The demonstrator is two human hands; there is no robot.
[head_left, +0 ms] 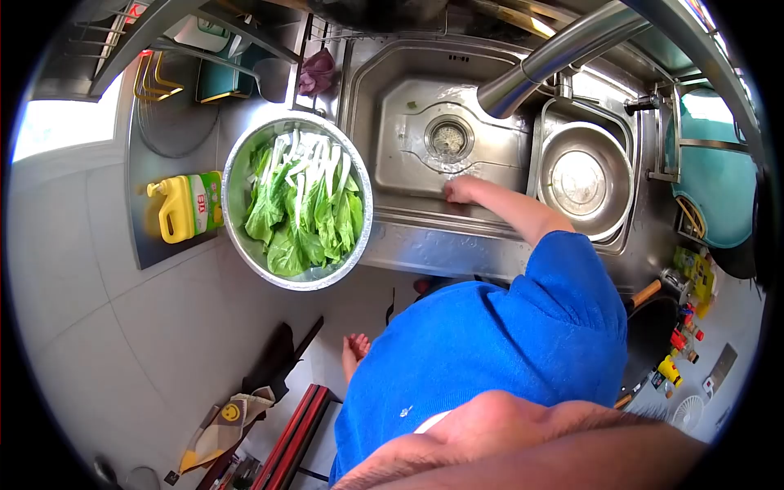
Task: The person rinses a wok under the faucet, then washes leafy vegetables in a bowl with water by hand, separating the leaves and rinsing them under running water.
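Note:
My right hand [461, 189] reaches down into the steel sink [392, 175], close to its near wall and just below the drain strainer [448, 140]. Its fingers look curled together, and whatever they may hold is hidden. My left hand [354, 353] hangs low beside the blue shirt, fingers loosely bent and apart, with nothing visible in it. Left of the sink stands a large metal bowl [237, 245] heaped with leafy greens [298, 204], white stalks toward the back. A small green scrap [412, 104] lies on the wet sink floor.
A steel basin [622, 175] sits in the right-hand sink compartment. The faucet [539, 69] slants over the main sink. A yellow detergent jug [184, 206] stands left of the bowl, and a purple cloth [317, 72] lies behind it. A wok [649, 343] is at the right.

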